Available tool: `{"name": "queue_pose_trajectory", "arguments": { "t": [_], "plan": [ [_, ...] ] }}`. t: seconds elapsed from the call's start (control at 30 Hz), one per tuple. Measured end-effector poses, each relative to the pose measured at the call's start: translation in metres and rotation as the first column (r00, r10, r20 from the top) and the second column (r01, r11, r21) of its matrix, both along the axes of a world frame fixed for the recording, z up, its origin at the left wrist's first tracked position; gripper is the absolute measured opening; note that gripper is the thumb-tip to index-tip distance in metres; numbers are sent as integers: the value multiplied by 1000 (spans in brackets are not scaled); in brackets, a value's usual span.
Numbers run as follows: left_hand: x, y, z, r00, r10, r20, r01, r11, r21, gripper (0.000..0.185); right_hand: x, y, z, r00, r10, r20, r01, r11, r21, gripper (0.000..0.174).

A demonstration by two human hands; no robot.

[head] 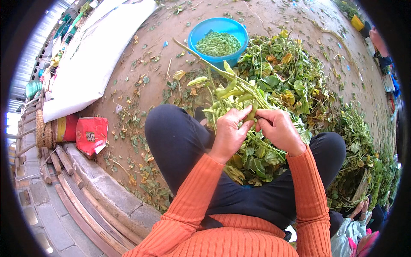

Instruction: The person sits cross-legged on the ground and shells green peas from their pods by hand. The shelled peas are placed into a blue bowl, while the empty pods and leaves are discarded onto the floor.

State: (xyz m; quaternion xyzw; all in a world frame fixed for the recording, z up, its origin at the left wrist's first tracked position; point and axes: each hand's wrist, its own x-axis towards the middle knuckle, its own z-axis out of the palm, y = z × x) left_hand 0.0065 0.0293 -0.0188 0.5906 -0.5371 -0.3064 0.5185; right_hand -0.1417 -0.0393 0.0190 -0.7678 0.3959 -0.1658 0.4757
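Note:
Both hands meet over a bundle of uprooted bean plants (236, 77) lying between my knees. My left hand (231, 133) pinches a green bean pod (252, 110) between thumb and forefinger. Close against it on the right, my right hand (279, 128) has its thumb and fingertips closed at the same pod; what lies inside its fingers is partly hidden. More plump pods hang from the stems just beyond the fingers. Farther off stands a blue plastic basin (218, 60), holding green shelled beans (218, 44).
A leafy heap of bean plants (289, 70) spreads right of the basin. At left are a white sheet (86, 54), a red bag (92, 135), wooden poles (93, 218) and a stone kerb (106, 183). Another person's hands (361, 207) show at lower right. Fallen leaves litter the floor.

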Motion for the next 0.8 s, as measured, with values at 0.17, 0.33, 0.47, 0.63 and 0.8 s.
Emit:
{"name": "queue_pose_trajectory", "arguments": {
  "t": [0.17, 0.33, 0.47, 0.63, 0.8],
  "plan": [
    [-4, -2, -3, 996, 50, 70, -48, 998, -39, 33, 12, 11, -10, 995, -98, 17, 99, 973, -207, 11],
    [3, -2, 2, 767, 63, -639, 189, 929, 318, 28, 4, 4, -3, 988, -90, 125, 75, 990, 119, 15],
    [4, -4, -4, 466, 171, -868, 218, 929, 299, 22, 2, 4, 3, 946, -204, 251, 75, 893, 443, 21],
    [2, -3, 4, 632, 49, -773, 236, 938, 253, 25, 3, 0, 0, 931, -312, 192, 224, 899, 375, 14],
    [0, -2, 0, 638, 28, -769, 269, 928, 257, 27, 12, 2, -12, 895, -382, 229, 387, 922, 27, 12]
  ]
}}
